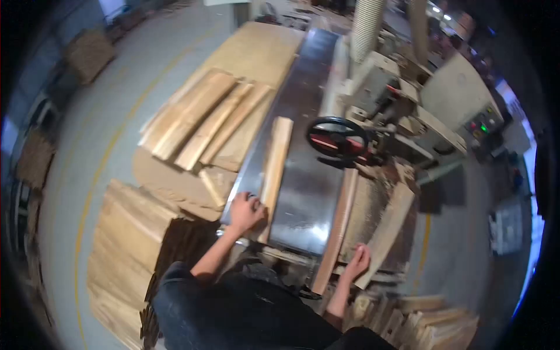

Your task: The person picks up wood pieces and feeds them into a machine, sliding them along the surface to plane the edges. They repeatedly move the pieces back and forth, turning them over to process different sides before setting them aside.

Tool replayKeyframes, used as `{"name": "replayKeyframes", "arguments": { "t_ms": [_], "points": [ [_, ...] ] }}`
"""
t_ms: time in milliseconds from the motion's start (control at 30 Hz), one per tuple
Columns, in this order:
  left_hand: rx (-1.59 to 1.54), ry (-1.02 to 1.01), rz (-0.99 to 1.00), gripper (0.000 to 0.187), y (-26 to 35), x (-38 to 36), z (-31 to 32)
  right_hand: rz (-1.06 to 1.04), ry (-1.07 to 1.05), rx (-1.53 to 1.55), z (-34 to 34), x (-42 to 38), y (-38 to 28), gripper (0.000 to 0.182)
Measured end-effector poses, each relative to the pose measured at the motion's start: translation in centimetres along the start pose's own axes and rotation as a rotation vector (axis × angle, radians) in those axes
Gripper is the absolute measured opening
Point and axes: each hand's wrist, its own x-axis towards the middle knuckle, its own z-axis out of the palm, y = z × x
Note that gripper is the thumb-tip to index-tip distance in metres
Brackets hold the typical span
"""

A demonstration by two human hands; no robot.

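Note:
My left hand point(246, 213) grips the near end of a long narrow wooden board point(275, 160) that lies lengthwise on the steel table point(309, 186) of a woodworking machine. My right hand point(357, 262) rests on the near end of a second wooden plank point(388, 230) leaning at the machine's right side, beside another long strip point(337, 233) along the table edge. A black handwheel point(337, 139) sits just right of the table's middle.
Stacked boards point(201, 119) lie on a pallet to the left, more planks point(125, 245) at lower left, cut pieces point(431, 326) at lower right. A ribbed dust hose point(366, 23) rises behind the machine; a control panel point(481, 125) is at right.

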Motion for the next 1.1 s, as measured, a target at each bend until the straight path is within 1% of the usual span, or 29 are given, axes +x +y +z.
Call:
{"name": "replayKeyframes", "arguments": {
  "t_ms": [33,67,100,133,167,200,233,267,300,367,400,433,467,500,533,567,600,633,700,733,800,833,900,933,1000,1033,1100],
  "points": [
    [-0.034,0.102,0.034,0.037,0.1,-0.3,0.5,-0.081,-0.083,-0.051,1.4,1.6,-1.4,0.03],
    [-0.082,-0.117,0.0,0.055,0.4,0.0,0.0,-0.054,-0.174,0.002,3.0,2.5,-2.3,0.029],
    [-0.032,0.125,-0.003,0.068,1.6,-1.4,1.5,-0.07,-0.303,0.028,4.5,3.4,-1.8,0.029],
    [-0.051,0.0,-0.079,0.084,1.6,-2.4,3.0,-0.174,-0.429,-0.019,5.5,4.8,0.0,0.034],
    [-0.057,0.024,-0.081,0.086,0.9,-3.8,5.3,-0.248,-0.501,-0.22,7.2,5.1,0.1,0.04],
    [-0.008,-0.019,-0.1,0.087,1.3,-4.2,5.2,-0.269,-0.544,-0.303,8.5,4.8,0.5,0.049],
    [0.033,-0.087,-0.098,0.088,1.0,-4.5,5.1,-0.26,-0.55,-0.425,9.8,3.6,1.7,0.056],
    [0.049,-0.069,-0.083,0.087,0.7,-4.4,5.4,-0.241,-0.534,-0.556,10.9,3.7,2.9,0.064],
    [0.053,-0.071,-0.054,0.087,0.6,-4.2,5.6,-0.269,-0.561,-0.548,11.8,3.5,2.5,0.064],
    [0.064,-0.065,-0.041,0.087,0.6,-3.2,5.5,-0.318,-0.492,-0.654,11.2,2.7,1.6,0.074],
    [0.061,-0.067,-0.03,0.087,0.4,-2.1,5.3,-0.344,-0.48,-0.647,11.1,3.0,1.9,0.08],
    [0.059,-0.075,-0.01,0.087,0.4,-1.1,5.2,-0.333,-0.46,-0.66,11.0,3.2,2.2,0.08],
    [0.064,-0.009,0.033,0.084,-0.1,-0.2,5.8,-0.281,-0.396,-0.634,11.0,3.3,2.5,0.082],
    [0.059,-0.036,0.066,0.084,-0.6,0.5,6.1,-0.222,-0.324,-0.606,11.0,3.2,2.9,0.084],
    [0.012,0.0,0.076,0.082,-0.9,1.5,6.3,-0.167,-0.292,-0.691,10.9,3.5,3.1,0.088],
    [-0.035,0.024,0.1,0.08,-1.2,2.8,6.3,-0.118,-0.238,-0.699,11.2,3.8,2.9,0.088],
    [-0.12,0.041,0.085,0.075,-1.1,3.2,5.5,-0.087,-0.28,-0.724,11.3,3.5,2.4,0.089],
    [-0.132,-0.031,0.163,0.075,-1.1,3.4,5.2,-0.046,-0.312,-0.752,11.0,2.8,2.0,0.09],
    [-0.118,0.059,0.076,0.072,-0.6,3.5,5.0,-0.118,-0.254,-0.835,11.2,1.8,1.4,0.088],
    [-0.14,0.006,0.145,0.072,-0.5,3.7,4.9,-0.061,-0.183,-0.853,11.4,1.5,0.1,0.088],
    [-0.126,0.086,0.077,0.067,-0.4,3.9,4.8,0.038,-0.27,-0.871,11.8,1.6,-2.7,0.083],
    [-0.146,0.056,0.11,0.067,-0.4,4.1,4.9,0.066,-0.231,-0.886,11.9,1.6,-3.1,0.083],
    [-0.125,0.079,0.071,0.065,-0.4,3.9,4.9,0.026,-0.225,-0.956,12.1,1.3,-3.1,0.083],
    [-0.13,0.098,0.082,0.064,-0.4,3.9,4.9,0.045,-0.206,-0.969,12.6,1.3,-4.1,0.083],
    [-0.135,0.098,0.095,0.064,-0.6,3.9,5.2,0.323,-0.132,-1.035,14.3,0.9,-6.0,0.081],
    [-0.129,0.116,0.092,0.064,-0.7,3.9,5.4,0.333,-0.119,-1.04,14.4,0.5,-5.5,0.081],
    [-0.127,0.118,0.104,0.064,-0.7,3.8,5.5,0.162,-0.007,-1.032,15.1,-0.1,-5.6,0.078]
  ]
}}
